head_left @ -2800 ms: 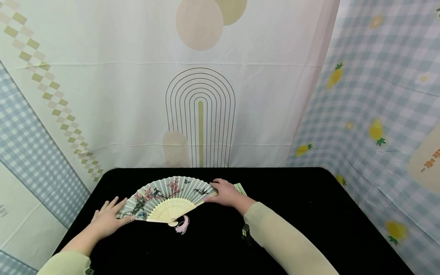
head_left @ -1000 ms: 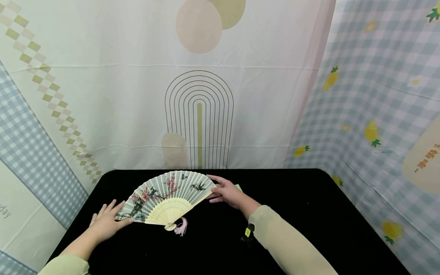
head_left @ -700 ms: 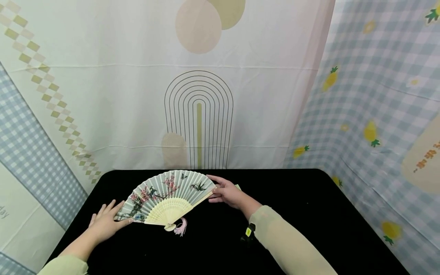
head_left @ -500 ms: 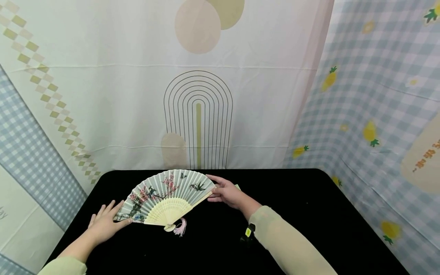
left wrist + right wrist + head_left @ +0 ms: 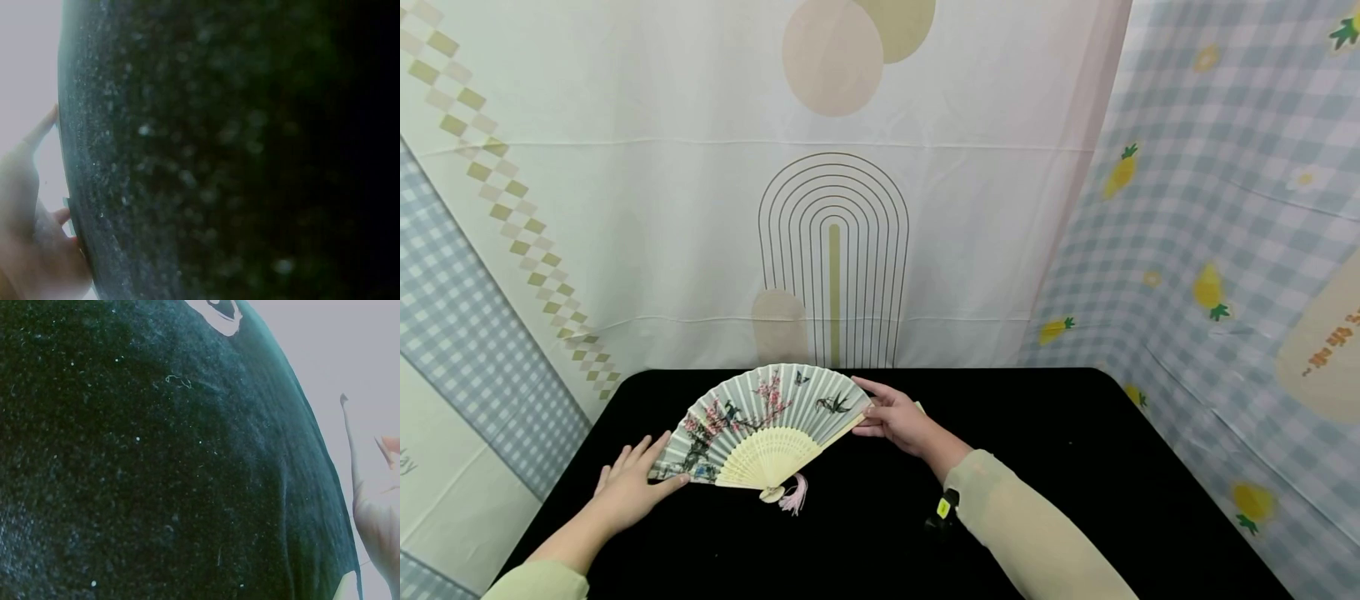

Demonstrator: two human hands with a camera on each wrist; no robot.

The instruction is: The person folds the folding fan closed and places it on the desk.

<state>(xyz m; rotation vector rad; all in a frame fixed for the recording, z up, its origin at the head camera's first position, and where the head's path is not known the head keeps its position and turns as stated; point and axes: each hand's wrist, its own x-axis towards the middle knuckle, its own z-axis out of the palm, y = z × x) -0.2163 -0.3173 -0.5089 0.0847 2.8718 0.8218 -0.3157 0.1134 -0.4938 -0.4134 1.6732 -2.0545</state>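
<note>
In the head view a spread folding fan, with blossoms, birds and a butterfly on pale pleats, lies over the left half of the black table. Cream ribs meet at its pivot, where a pink tassel hangs. My right hand pinches the right end rib between thumb and fingers; that side looks slightly raised. At the opposite end my left hand rests with straight, spread fingers, its thumb along the fan's lower left edge. Part of the left hand shows in the left wrist view, and the right hand in the right wrist view.
Behind my right wrist a small pale green item is mostly hidden. The black table has rounded far corners. A white patterned curtain hangs right behind it, with a blue checked curtain to the right.
Since the earliest frame my right hand has changed its hold to a pinch on the end rib, and the fan's right side and top edge have risen. The left hand stays almost in place.
</note>
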